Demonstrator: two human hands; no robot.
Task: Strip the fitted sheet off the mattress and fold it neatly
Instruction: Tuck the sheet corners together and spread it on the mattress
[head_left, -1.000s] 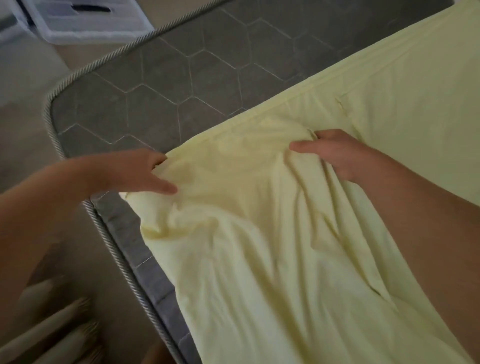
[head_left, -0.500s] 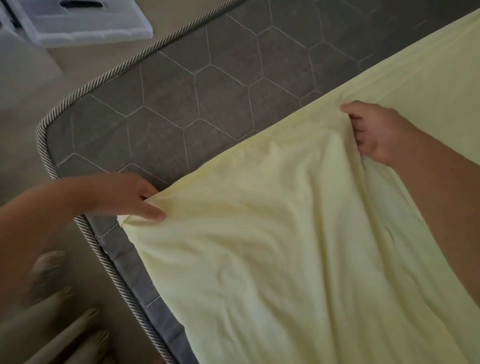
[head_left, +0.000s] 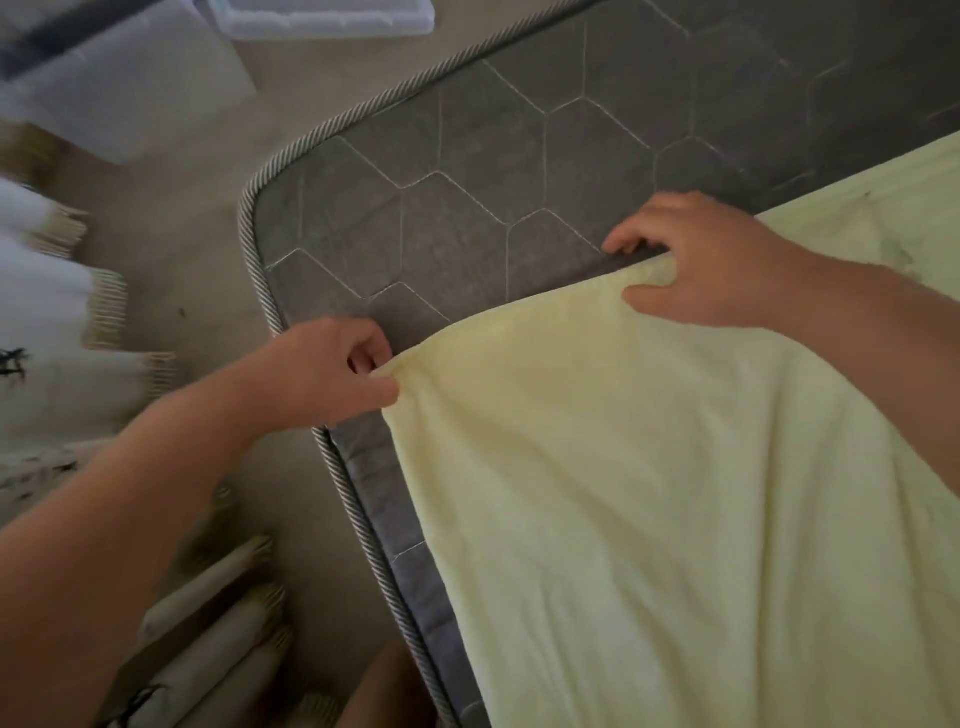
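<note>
The pale yellow fitted sheet (head_left: 649, 493) lies spread over the lower right part of the grey quilted mattress (head_left: 467, 171), whose far left corner is bare. My left hand (head_left: 332, 374) pinches the sheet's left corner near the mattress's corded side edge. My right hand (head_left: 696, 260) grips the sheet's upper edge further right, thumb on top and fingers curled over the edge. Between the two hands the edge runs nearly straight and taut.
A clear plastic storage box (head_left: 322, 15) stands on the beige floor beyond the mattress corner. Cream rolled bundles with ribbed ends (head_left: 218, 623) lie on the floor at lower left, and blurred white ones (head_left: 47, 312) at the left edge.
My right hand has slid rightward along the sheet's edge, away from the left hand. The crumpled cloth between them has been pulled out flat and straight. The view has shifted.
</note>
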